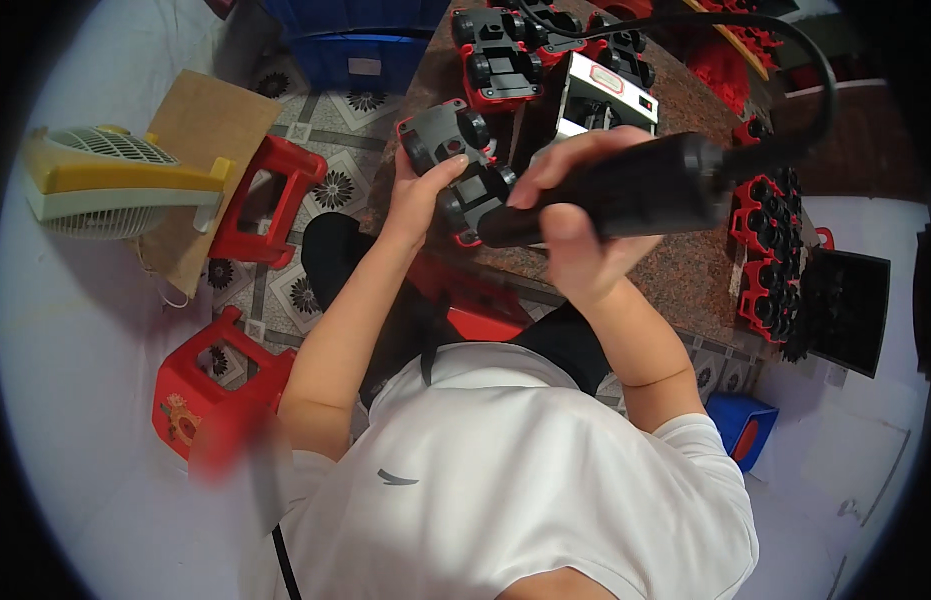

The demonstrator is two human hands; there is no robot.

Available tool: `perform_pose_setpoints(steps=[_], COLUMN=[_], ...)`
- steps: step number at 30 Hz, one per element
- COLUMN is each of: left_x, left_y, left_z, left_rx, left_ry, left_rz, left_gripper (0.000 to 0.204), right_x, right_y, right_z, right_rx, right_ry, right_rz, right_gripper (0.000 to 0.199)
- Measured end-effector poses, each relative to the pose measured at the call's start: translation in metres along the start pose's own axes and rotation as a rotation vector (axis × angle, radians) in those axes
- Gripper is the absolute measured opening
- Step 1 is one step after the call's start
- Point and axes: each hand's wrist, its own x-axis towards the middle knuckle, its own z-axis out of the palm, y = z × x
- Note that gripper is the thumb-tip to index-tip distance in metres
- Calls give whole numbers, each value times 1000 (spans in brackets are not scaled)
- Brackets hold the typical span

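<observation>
My left hand (421,198) grips a black and red toy car chassis (443,138) with black wheels by its left side, the thumb lying across its top. My right hand (593,264) is wrapped round a thick black electric screwdriver (635,190), whose cable rises from its back end and arcs over the table. The tool's narrow front end lies over the chassis's lower part; its bit is not visible, so I cannot tell whether it touches a screw. Just beyond my right hand stands a white boxy machine (610,92) with a small switch.
More toy chassis (495,62) sit at the far side of the stone-topped table (675,285), with several stacked along its right edge (768,255). Left on the tiled floor are red stools (270,205), a yellow and white fan (115,180) and a blue crate (360,45).
</observation>
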Motion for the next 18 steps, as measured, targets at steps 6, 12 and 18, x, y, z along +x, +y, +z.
perform_pose_setpoints(steps=[6, 12, 18], left_x=[0, -2, 0], left_y=[-1, 1, -2], left_z=[-9, -7, -9], left_rx=[1, 9, 81], left_ry=[-34, -54, -35], left_rz=[-52, -69, -57], left_gripper=[59, 58, 57], right_x=[57, 66, 43], right_y=[-44, 13, -30], right_z=[-58, -113, -88], right_rx=[-26, -547, -189], right_ry=[157, 280, 218], right_rz=[-226, -341, -360], right_gripper=[43, 38, 36])
